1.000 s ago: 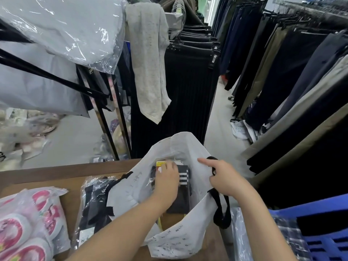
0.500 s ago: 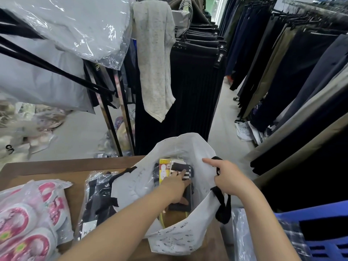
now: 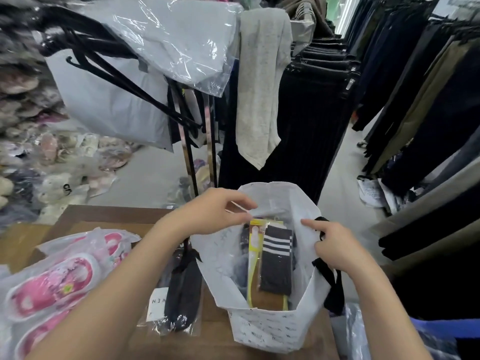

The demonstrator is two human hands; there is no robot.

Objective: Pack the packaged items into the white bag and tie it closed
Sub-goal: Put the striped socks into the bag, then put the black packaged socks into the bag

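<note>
One white bag is stood open in the lower middle of the frame on a brown wooden table; it's thin, crinkly stuff with small grey lettering printed on it. Its left rim is pinched between thumb and fingertips by the left hand, while the right rim and one of the black fabric handles are gripped by the right hand, index finger stuck out straight, the rest curled. Two flat packets can be counted inside: a black sock pack with three white stripes and a yellow-edged packet just beside it. One clear plastic packet of dark clothing is left lying flat left of the bag. At lower left, glossy bagged pink slippers are piled up, count not clear.
</note>
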